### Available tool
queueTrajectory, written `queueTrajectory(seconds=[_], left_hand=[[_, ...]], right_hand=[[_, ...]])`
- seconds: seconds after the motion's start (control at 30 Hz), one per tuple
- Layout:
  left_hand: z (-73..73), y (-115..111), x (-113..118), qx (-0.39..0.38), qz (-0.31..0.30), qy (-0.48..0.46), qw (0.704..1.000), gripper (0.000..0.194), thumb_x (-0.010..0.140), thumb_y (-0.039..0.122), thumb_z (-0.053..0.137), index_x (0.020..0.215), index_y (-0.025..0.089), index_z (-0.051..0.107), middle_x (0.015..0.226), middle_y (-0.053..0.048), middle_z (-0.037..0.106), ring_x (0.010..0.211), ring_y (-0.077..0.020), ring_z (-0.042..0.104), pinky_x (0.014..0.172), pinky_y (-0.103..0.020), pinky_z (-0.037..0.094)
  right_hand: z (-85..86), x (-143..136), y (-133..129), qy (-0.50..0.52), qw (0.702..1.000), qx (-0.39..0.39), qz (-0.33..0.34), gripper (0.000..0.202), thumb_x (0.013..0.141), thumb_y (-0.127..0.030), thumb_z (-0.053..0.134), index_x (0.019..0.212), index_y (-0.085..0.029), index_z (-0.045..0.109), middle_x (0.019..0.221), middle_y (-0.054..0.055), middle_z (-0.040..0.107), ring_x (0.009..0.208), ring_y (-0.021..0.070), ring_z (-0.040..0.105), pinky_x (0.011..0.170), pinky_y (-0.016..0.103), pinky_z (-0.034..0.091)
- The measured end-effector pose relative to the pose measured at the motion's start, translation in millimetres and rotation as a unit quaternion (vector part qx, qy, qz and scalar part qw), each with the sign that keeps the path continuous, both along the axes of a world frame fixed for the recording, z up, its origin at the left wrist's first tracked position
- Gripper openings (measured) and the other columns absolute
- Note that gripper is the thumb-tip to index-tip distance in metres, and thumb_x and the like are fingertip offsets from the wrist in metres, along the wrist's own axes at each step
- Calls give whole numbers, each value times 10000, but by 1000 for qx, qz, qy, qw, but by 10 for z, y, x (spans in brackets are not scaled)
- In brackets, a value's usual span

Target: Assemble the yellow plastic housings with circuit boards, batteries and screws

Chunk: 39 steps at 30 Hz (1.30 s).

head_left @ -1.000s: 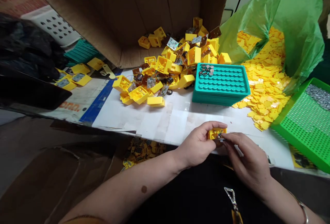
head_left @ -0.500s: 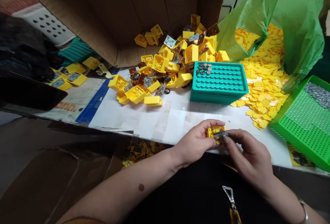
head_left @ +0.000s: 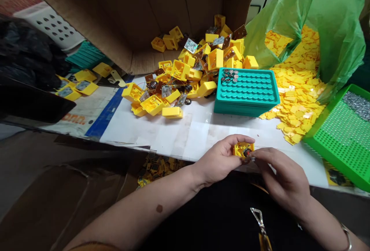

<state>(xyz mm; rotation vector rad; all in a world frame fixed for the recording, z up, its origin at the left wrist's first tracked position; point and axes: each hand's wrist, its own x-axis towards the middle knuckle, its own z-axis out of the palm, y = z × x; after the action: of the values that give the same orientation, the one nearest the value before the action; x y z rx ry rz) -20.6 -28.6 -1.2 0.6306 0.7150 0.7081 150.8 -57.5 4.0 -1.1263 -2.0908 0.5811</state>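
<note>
Left hand (head_left: pixel 216 162): thumb and fingers closed round an open yellow plastic case (head_left: pixel 239 149) at the worktop (head_left: pixel 199 127)'s near edge; dark round part (head_left: pixel 247 152) at its opening. Right hand (head_left: pixel 285 174): fingertips nearly together at the case's right side; cannot tell what they grip. Beyond: teal tray (head_left: pixel 247 107), button cells (head_left: pixel 230 75) in one corner, partly blocking jumbled yellow cases (head_left: pixel 180 69). Right: yellow chips (head_left: pixel 300 100), green plastic bag (head_left: pixel 338 23), green mesh basket (head_left: pixel 337 131). Far left: orange-red lettering (head_left: pixel 74 120), partly covered, unreadable.
</note>
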Motion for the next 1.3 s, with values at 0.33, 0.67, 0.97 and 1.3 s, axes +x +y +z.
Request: queueTrajectory(seconds=[0.33, 0.67, 0.97, 1.3], left_hand=[[-15, 1, -32, 27, -45, -16, 999, 538, 578, -37, 620, 1065, 188, 579, 914, -19, 582, 863, -115, 547, 808, -251, 388], [-48, 0, -54, 10, -69, -70, 995, 658, 526, -84, 545, 1111, 218, 557, 964, -17, 584, 945, -139, 566, 860, -275, 401], [-3, 25, -87, -12, -51, -28, 998, 476, 666, 73, 590, 1122, 210, 578, 1150, -63, 592, 1108, -210, 514, 965, -366, 363], [42, 34, -40, -87, 2, -8, 996, 311, 774, 195, 544, 1081, 206, 590, 1039, -48, 604, 922, -146, 583, 892, -358, 439]], right_hand=[[-91, 61, -136, -163, 973, 153, 56, 377, 833, -50, 477, 1196, -142, 517, 1030, 142, 629, 901, 212, 594, 729, 365, 516], [-93, 7, -118, -108, 986, 124, 1, 408, 822, -38, 471, 1204, -173, 521, 1002, 113, 632, 910, 185, 603, 739, 308, 515], [26, -104, 34, -100, 992, 60, -39, 416, 826, -33, 441, 1191, -208, 539, 949, 89, 514, 833, 159, 542, 643, 272, 496], [-48, -103, 37, -69, 992, 65, -81, 275, 844, -127, 508, 1108, -195, 544, 918, 79, 519, 802, 150, 565, 636, 267, 506]])
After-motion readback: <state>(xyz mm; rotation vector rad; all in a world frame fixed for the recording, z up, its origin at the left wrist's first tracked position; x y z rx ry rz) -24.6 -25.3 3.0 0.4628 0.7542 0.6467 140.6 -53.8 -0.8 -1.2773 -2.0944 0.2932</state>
